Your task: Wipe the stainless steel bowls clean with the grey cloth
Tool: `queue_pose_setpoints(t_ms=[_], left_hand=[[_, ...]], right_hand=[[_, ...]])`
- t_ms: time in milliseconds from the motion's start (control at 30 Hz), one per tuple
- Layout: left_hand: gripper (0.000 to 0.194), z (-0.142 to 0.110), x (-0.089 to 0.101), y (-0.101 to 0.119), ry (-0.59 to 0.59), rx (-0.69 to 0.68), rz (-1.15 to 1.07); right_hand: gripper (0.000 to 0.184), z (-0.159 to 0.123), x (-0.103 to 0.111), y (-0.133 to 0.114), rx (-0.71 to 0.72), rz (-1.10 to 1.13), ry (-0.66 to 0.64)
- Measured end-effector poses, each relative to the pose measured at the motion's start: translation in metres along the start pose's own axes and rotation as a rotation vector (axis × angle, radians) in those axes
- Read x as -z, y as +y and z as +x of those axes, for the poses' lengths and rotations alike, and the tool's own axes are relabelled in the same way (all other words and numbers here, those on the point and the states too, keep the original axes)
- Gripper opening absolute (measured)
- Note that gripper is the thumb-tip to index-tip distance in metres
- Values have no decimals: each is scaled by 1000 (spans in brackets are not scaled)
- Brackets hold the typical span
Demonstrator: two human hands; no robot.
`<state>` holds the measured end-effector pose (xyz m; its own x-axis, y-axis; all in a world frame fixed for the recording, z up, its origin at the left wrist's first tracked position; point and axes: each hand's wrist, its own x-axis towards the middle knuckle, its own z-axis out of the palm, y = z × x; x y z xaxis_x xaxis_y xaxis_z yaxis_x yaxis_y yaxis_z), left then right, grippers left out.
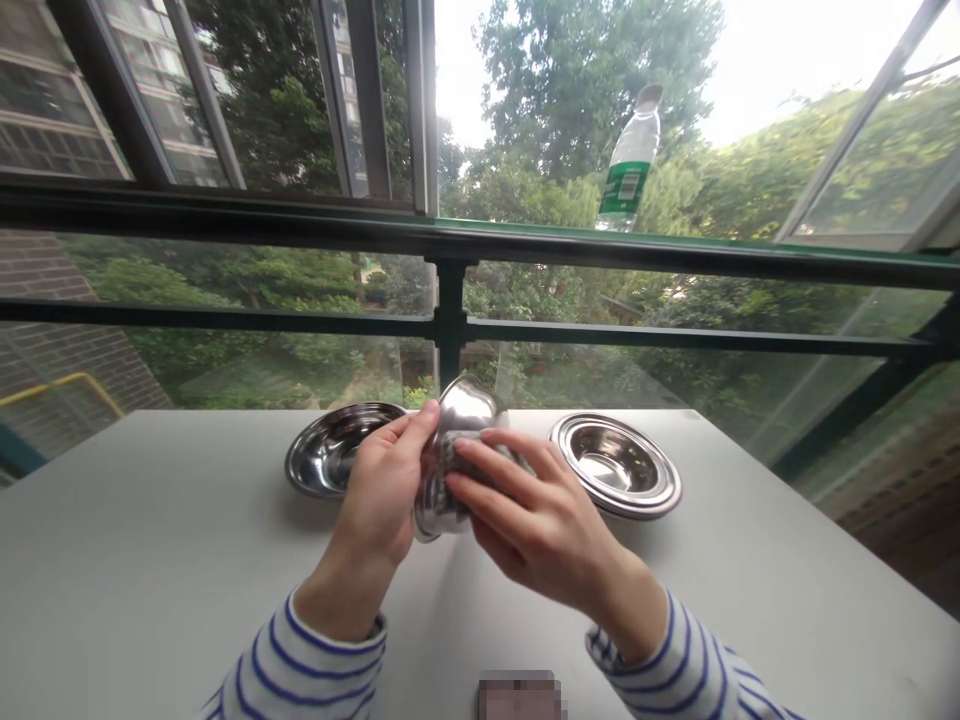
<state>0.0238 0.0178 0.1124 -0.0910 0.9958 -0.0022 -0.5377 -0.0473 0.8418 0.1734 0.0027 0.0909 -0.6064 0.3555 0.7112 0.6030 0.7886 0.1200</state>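
A shiny stainless steel bowl (471, 400) is held tilted on its side above the table, its outer wall toward me. My left hand (382, 475) grips its rim from the left, thumb on top. Pressed against the outside of that bowl are the fingers of my right hand (525, 500), closed over a grey textured piece (452, 455), perhaps a cloth or scouring pad; most of it is hidden under the fingers. Behind my left hand lies a wide steel bowl (319, 455), partly covered by it. To the right of my right hand sits a stack of wide-rimmed steel bowls (667, 490).
The white table (150, 560) ends at a dark green railing (300, 230) and glass. A clear plastic bottle with a green label (628, 185) stands on the railing's ledge. A pixelated flat object (519, 697) lies at the near edge.
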Motion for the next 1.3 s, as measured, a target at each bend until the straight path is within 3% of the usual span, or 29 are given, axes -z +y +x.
queue_pose_setpoints(t_ms=[133, 333, 533, 767, 967, 1167, 1300], left_hand=[[15, 0, -1, 0, -22, 9, -31], [14, -3, -5, -4, -7, 7, -24], [15, -1, -2, -7, -12, -15, -5], [16, -5, -5, -10, -75, 18, 4], [17, -2, -3, -11, -47, 9, 24], [19, -6, -7, -12, -84, -17, 98], [18, -7, -6, -13, -58, -21, 89]], right_hand=[[26, 1, 0, -4, 67, -16, -8], [31, -2, 2, 12, -103, 2, 131], [24, 0, -1, -1, 79, -12, -28], [31, -2, 1, 8, -59, -87, 89], [25, 1, -1, 0, 98, -75, -16], [31, -2, 1, 15, -119, -92, 150], [31, -3, 2, 13, -47, -37, 61]])
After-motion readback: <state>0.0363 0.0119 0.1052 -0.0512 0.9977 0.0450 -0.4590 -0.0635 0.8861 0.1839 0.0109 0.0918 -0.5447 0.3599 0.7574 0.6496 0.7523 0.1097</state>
